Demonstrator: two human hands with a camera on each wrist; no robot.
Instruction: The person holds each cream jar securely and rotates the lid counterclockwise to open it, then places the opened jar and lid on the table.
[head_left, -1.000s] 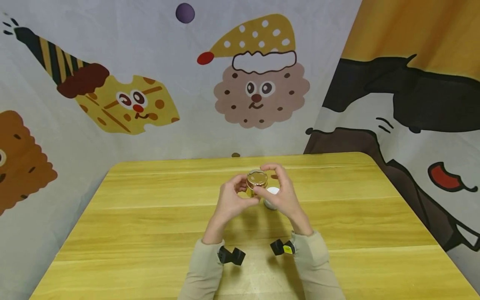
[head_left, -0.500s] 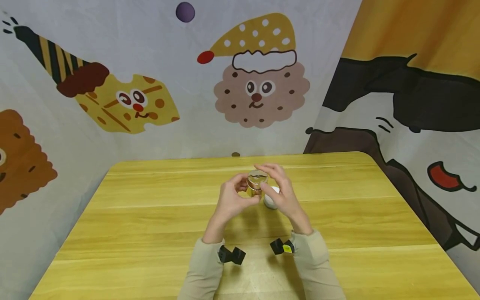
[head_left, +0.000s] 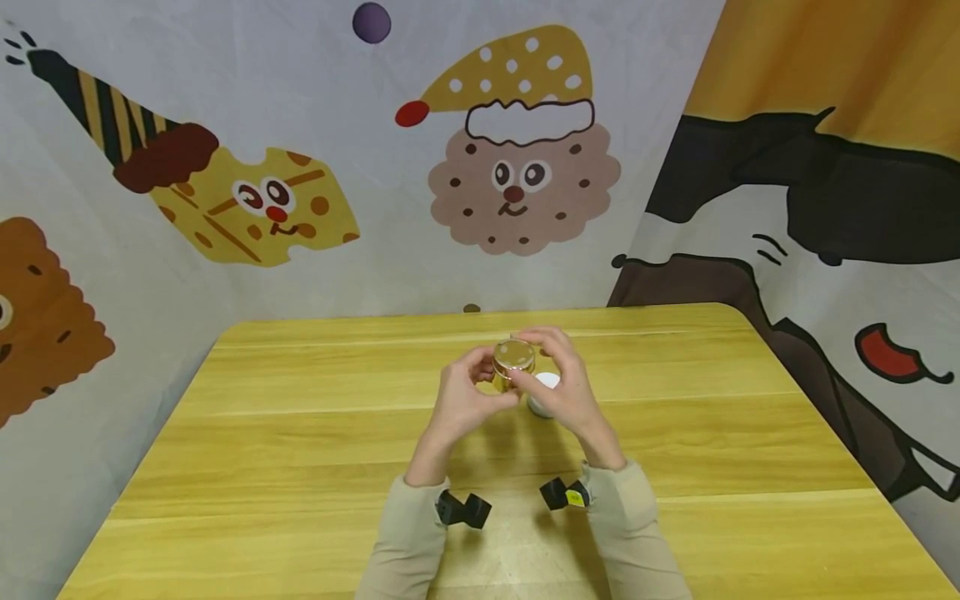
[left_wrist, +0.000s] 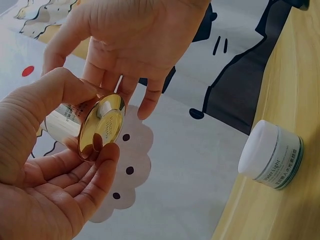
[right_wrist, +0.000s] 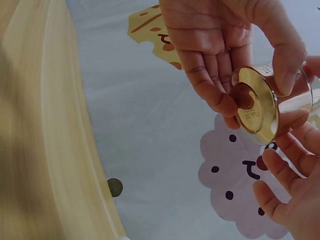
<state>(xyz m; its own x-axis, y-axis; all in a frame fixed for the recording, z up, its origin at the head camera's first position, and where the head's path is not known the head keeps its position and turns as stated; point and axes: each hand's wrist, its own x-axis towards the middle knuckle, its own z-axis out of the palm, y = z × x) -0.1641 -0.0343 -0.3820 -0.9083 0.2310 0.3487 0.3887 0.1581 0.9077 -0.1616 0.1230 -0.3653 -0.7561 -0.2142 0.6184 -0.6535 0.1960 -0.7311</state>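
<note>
Above the table, the left hand (head_left: 465, 402) grips a shiny gold jar (head_left: 514, 357) by its side; thumb and fingers lie around it in the left wrist view. At the jar's top edge is the right hand (head_left: 567, 390), thumb in front and index finger behind, pinching the rim. The jar's gold round base (left_wrist: 102, 127) shows embossed lettering in the left wrist view. In the right wrist view the left fingers touch this base (right_wrist: 256, 106). A white jar (head_left: 542, 406) stands upright on the table, partly behind the right hand; its green print shows in the left wrist view.
The wooden table (head_left: 300, 467) reaches back to a pale cloth wall (head_left: 300, 75) printed with cartoon food figures. Dark devices (head_left: 463, 510) are strapped at both wrists over beige sleeves.
The right thumb and fingers shifted around the jar's top edge and came back to nearly their earlier place. The left hand and the white jar have stayed where they were.
</note>
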